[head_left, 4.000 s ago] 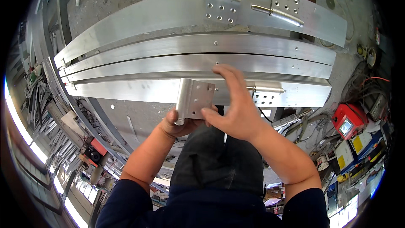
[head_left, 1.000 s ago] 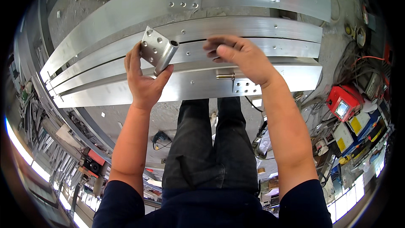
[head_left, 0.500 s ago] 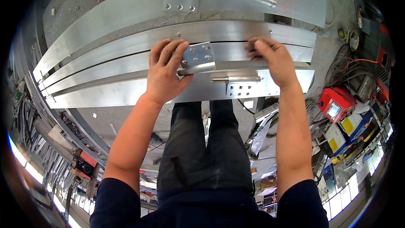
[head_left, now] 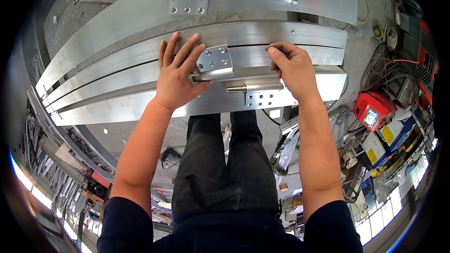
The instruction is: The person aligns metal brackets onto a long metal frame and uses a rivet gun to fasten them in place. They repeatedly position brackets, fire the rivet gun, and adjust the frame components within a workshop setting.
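The left hand (head_left: 180,72) is spreading its fingers flat, the fingertips touching the left edge of a silvery hinge (head_left: 216,61); it is not wrapping around it. The hinge is lying on the middle bars (head_left: 290,55), its holed plate facing up and its barrel pointing toward the person's side. The right hand (head_left: 294,70) is hovering or resting near the right part of the bars with its fingers curled; whether it is pinching something small, I cannot tell.

Long, shiny aluminium bars are running side by side beneath the hands. A wide far bar (head_left: 117,23) is carrying two more hinges, and a near bar (head_left: 108,112) is bearing a pinned hinge (head_left: 260,95) between the hands.

Grey floor (head_left: 110,145) is showing around the bars. On the right, a red machine (head_left: 372,112) is standing beside tangled cables (head_left: 375,68); on the left, metal strips (head_left: 56,178) are lying heaped. Bright windows (head_left: 382,215) are glowing at the lower right.
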A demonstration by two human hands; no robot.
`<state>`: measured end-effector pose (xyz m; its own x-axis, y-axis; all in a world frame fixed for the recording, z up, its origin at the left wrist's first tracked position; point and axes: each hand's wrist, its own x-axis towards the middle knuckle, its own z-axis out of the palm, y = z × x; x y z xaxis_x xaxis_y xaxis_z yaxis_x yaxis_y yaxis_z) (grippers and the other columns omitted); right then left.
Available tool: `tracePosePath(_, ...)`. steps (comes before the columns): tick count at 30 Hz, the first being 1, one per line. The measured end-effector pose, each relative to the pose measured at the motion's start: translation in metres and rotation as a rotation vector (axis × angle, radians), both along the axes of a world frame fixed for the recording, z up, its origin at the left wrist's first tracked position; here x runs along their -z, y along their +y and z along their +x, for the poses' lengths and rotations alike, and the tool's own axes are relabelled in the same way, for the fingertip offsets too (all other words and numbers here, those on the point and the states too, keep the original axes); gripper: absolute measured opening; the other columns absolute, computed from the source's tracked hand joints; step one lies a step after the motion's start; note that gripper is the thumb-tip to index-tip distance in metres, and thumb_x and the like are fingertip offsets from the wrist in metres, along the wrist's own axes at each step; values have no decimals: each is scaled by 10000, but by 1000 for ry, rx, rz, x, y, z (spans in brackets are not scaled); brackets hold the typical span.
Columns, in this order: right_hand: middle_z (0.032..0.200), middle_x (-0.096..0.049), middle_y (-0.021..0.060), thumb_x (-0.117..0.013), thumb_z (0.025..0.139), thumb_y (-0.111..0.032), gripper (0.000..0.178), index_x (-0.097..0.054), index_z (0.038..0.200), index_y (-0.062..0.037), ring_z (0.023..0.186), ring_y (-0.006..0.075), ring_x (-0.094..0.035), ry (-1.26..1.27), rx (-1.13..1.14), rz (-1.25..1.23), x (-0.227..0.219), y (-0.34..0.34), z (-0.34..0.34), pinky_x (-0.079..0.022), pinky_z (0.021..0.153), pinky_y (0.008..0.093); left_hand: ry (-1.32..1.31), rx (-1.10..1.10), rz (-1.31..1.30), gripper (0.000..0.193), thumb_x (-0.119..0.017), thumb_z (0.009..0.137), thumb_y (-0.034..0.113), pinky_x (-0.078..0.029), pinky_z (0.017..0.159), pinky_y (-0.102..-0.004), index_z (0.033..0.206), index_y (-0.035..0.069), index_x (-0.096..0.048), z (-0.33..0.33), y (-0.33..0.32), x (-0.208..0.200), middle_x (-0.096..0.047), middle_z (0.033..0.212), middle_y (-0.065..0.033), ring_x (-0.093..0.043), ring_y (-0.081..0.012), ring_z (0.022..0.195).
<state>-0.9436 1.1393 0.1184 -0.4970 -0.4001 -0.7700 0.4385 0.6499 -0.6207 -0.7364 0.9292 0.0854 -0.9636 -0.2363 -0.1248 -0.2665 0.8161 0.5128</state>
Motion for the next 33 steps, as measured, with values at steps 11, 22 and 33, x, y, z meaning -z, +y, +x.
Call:
tracePosePath(11,806,-719,157,-752,857,-214,227,-709,926,-2,709,308,-688,333,-359,-22,10,-33,37,-525,660,385,-65,149,-166,878,-763,751,591,-101,1247,-574,1493,208,-493,4,0,6,-390,1604,35,-187,-322,1544)
tracePosePath(22,683,-677,153,-768,843,-273,258,-694,820,-28,657,351,-663,556,-441,122,16,-46,49,-512,621,421,14,122,-125,801,-761,768,568,-128,1248,-551,1428,160,-561,5,-1,10,-451,1556,-1,-312,-312,1497)
tracePosePath(33,651,-661,145,-779,821,-252,243,-701,783,-25,606,327,-638,466,-382,125,14,-49,41,-490,594,403,100,93,-66,777,-823,710,531,-169,1249,-535,1393,235,-601,6,-4,15,-462,1549,1,-328,-308,1491)
